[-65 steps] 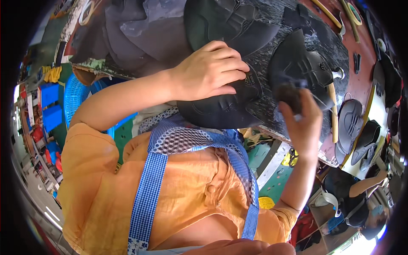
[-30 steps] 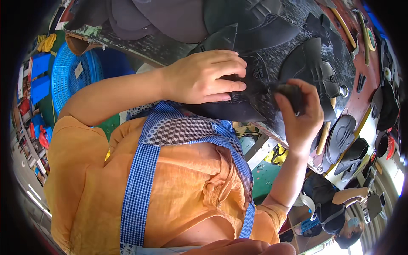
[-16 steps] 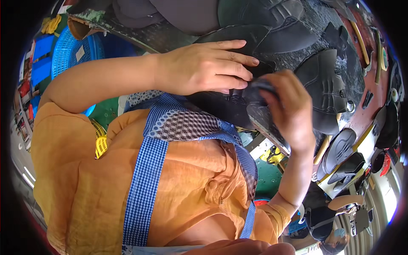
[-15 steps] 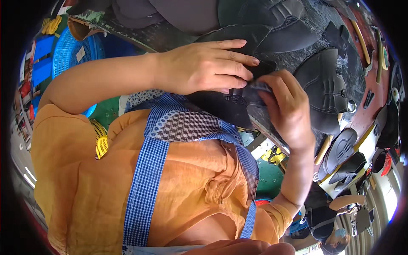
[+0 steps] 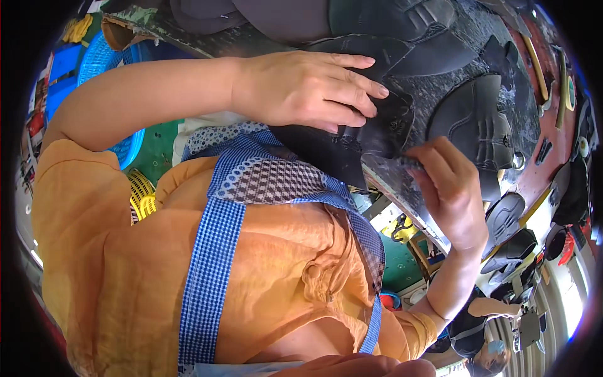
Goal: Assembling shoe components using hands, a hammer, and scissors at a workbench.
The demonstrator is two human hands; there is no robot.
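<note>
My left hand (image 5: 314, 91) lies on a black leather shoe upper (image 5: 386, 122), palm down with its fingers stretched and slightly spread. The upper rests near the edge of the worktable, its lower part hanging toward my apron. Beside its right edge, my right hand (image 5: 443, 182) is closed in a pinch. A small dark strip-like piece (image 5: 409, 163) shows at the fingertips, blurred, and I cannot tell its kind. Just beyond the right hand lies another black shoe upper (image 5: 474, 119) with stitched lines.
More black pieces (image 5: 383, 22) cover the far side of the dark, worn worktable (image 5: 433, 94). Hammers with wooden handles (image 5: 534, 63) lie to the right, above several black soles (image 5: 504, 217). A blue basket (image 5: 100, 60) stands at left. Another person (image 5: 474, 327) sits at lower right.
My right hand has moved right and toward me, away from the left hand, with the small dark piece in its fingers. My left hand stays almost in place on the upper.
</note>
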